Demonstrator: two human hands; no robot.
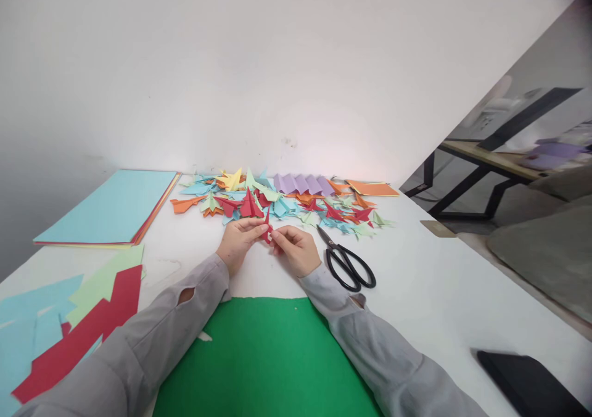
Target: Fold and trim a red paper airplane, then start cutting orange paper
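"What do we list, largest first?"

"Green sheet (pixel 268 355), nearest us; folded-paper heap (pixel 250 205), behind; scissors (pixel 337 246), right; left hand (pixel 237 242) and right hand (pixel 296 250), fingers closed, both pinching one red paper piece (pixel 267 218) between them, before the heap."

"Our risks?"

"Tearing or skewed creases, we judge, should our pinches pull unevenly."

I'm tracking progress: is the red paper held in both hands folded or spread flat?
Folded: the red paper between left hand and right hand shows a narrow, pointed tip.

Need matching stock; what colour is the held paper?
The held paper is red; head view shows it best.
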